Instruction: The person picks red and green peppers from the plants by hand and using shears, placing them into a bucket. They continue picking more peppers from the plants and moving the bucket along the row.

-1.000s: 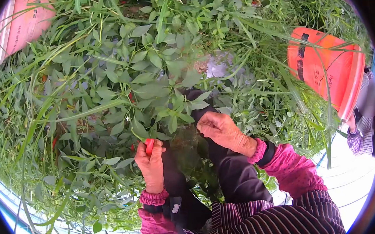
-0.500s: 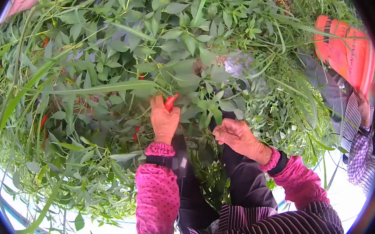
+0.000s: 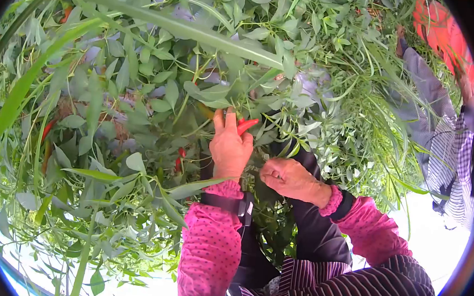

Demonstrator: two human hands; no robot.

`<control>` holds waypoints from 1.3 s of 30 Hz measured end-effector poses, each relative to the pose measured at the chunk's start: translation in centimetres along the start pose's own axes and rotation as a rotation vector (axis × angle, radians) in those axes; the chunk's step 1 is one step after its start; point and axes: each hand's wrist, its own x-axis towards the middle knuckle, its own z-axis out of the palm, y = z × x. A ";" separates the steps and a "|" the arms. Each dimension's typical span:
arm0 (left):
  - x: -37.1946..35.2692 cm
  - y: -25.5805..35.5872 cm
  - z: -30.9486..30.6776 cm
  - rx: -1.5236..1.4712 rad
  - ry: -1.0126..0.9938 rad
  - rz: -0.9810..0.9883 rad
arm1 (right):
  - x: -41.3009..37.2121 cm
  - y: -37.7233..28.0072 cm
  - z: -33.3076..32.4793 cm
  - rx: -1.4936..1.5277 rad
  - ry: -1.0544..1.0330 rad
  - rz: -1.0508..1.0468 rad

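My left hand (image 3: 229, 150) reaches up into the chili plants, with red chili peppers (image 3: 247, 125) held between thumb and fingers, their tips poking out to the right. Two of its fingers stretch up among the leaves. Lower and to the right, my right hand (image 3: 292, 179) is closed in front of my dark trousers, fingers curled in; whatever it may hold is hidden. Another red chili pepper (image 3: 179, 159) hangs on the plant left of my left wrist. Further left hangs one more red chili (image 3: 48, 129), partly covered by leaves.
Dense leafy plants (image 3: 144, 59) fill most of the view. A long grass blade (image 3: 201, 34) crosses above my hands. At the right, a co-worker in a striped garment (image 3: 444, 157) is beside an orange-red container (image 3: 445, 33), cut off by the view's edge.
My left hand has moved right with the peppers, nearer my right hand. My right hand has shifted slightly left and down, its fingers more curled. The view has shifted; the co-worker's container sits higher.
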 end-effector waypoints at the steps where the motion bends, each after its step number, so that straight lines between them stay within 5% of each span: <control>1: 0.0 0.2 0.0 -0.002 -0.004 -0.011 | 0.1 -0.3 0.2 0.070 0.081 0.021; 3: 0.0 0.5 0.2 0.011 0.005 -0.008 | 0.1 -1.7 0.3 0.209 0.242 0.064; 7: -0.1 -0.8 2.0 0.133 0.107 0.106 | 3.5 -6.2 -1.2 -0.048 0.475 -0.255; 10: -0.6 -7.9 11.2 -0.690 0.061 -0.088 | 9.3 -7.6 0.4 -0.349 0.358 -0.379; 12: -0.5 -8.0 11.6 -1.010 0.033 -0.166 | 13.4 -7.7 1.9 -0.678 0.155 -0.205; 13: -0.7 -7.9 11.7 -1.057 0.028 -0.176 | 15.0 -7.7 2.6 -0.792 0.088 -0.128; 16: -0.9 -4.7 8.0 -1.195 0.009 -0.207 | 18.8 -2.1 7.1 -0.891 0.319 -0.132; 19: -1.6 -4.4 7.0 -1.469 0.035 -0.266 | 21.7 -1.6 7.0 -0.694 0.307 0.051; 22: -2.0 -2.5 4.5 -0.525 0.073 -0.060 | 22.7 -2.2 6.8 -0.514 0.340 0.177; 26: -2.6 -3.5 5.4 -0.483 -0.043 -0.110 | 23.2 -2.9 6.6 -0.397 0.402 0.198; 31: -3.7 -2.8 3.0 0.170 0.052 0.339 | 21.7 -4.2 4.9 -0.558 0.441 0.018; 35: -6.1 -1.0 0.0 -0.028 0.163 0.170 | 22.5 -1.8 6.0 -0.471 0.694 -0.360; 39: -9.1 -2.6 -3.6 -0.199 0.034 0.072 | 20.3 -4.1 3.3 -0.561 0.333 -0.211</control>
